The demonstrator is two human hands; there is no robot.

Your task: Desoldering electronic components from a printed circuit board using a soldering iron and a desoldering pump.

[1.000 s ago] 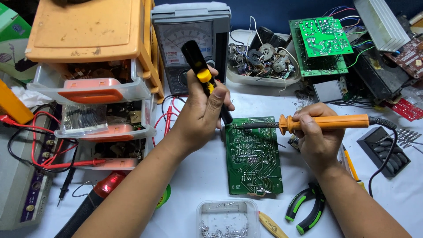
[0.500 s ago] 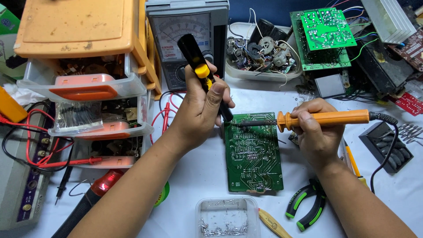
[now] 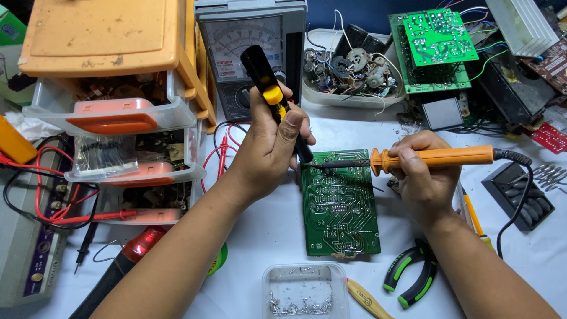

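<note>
- The left hand (image 3: 269, 150) is gripping a black desoldering pump (image 3: 273, 97) with a yellow button, fingers clamped round its barrel and thumb lying along it, its nozzle tilting down to the top edge of the green circuit board (image 3: 339, 204).
- The right hand (image 3: 422, 174) is closing on the orange handle of a soldering iron (image 3: 434, 158), holding it nearly level, its tip meeting the board just beside the pump's nozzle.
- The board is lying flat on the white worktop (image 3: 260, 236), between the two hands.
- It is looking thin, stiff and light, likely to slide under a push; its edges seem the safest hold, away from the soldered face.
- The iron is best taken by the handle only.
</note>
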